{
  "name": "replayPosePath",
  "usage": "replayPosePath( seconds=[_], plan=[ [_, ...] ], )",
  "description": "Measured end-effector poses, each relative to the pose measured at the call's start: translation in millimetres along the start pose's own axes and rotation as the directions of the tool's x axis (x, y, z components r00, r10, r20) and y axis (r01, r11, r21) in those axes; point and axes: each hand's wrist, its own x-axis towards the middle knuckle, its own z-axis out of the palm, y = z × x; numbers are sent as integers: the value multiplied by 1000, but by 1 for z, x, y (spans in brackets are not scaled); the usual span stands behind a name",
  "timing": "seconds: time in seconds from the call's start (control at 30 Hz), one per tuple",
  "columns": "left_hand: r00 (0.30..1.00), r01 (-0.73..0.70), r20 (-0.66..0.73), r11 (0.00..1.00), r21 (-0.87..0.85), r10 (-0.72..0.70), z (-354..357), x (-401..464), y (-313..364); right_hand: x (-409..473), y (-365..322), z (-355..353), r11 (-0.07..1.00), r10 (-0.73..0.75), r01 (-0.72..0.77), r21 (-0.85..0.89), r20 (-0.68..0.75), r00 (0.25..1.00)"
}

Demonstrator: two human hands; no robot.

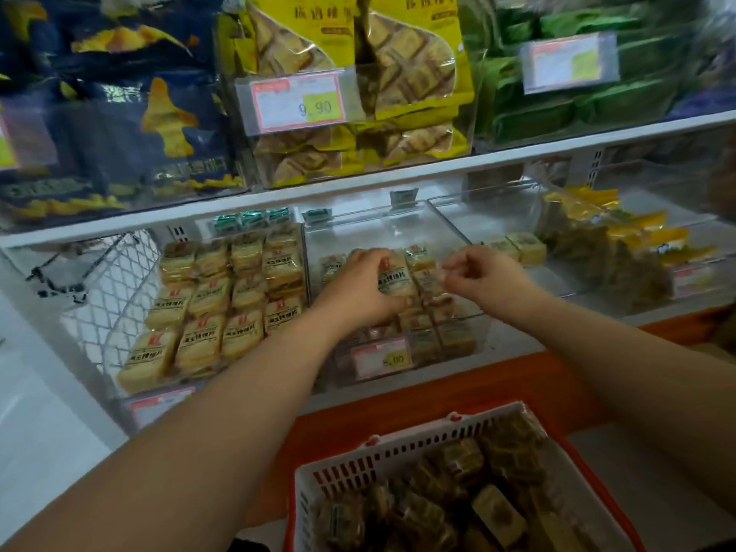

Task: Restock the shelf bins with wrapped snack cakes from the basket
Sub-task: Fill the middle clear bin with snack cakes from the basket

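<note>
- Head view: left hand [360, 282] reaches into the middle clear shelf bin [450, 229], fingers curled round a wrapped snack cake [394, 278] held above the cakes already stacked there.
- Right hand [484, 272] hovers just beside it over the same bin; fingers loosely curled, whether they pinch anything I cannot tell.
- White basket [398, 452] with red rim sits below the shelf, holding more wrapped cakes.
- Neighbouring left bin [286, 229] is packed with yellow wrapped cakes.

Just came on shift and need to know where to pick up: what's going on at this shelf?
A person is restocking. Their left hand grips a wrapped snack cake over the middle clear bin, which is partly filled. The right hand hovers beside it, fingers curled, seemingly empty. The basket below holds many more cakes; the left bin looks full.
</note>
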Motion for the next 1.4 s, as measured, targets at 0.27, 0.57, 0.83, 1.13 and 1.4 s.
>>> replayPosePath(
  seconds=[0.27,0.57,0.83,1.13,1.4],
  plan=[
    [966,92,234,993,71,-106,44,62,-18,23,55,-11,985,-66,41,-166,-150,986],
    [979,63,183,983,172,-95,63,74,-22,22,70,-5,990,-99,86,-108,-120,988],
    [991,74,98,984,162,-90,69,72,-21,20,72,-4,989,-96,82,-122,-118,988],
    [963,161,215,987,16,-160,49,48,-16,3,63,-8,993,-68,52,-106,-157,985],
    [972,-74,-220,995,65,87,45,-49,16,-62,48,11,999,-30,29,-16,-55,998]
  ],
)
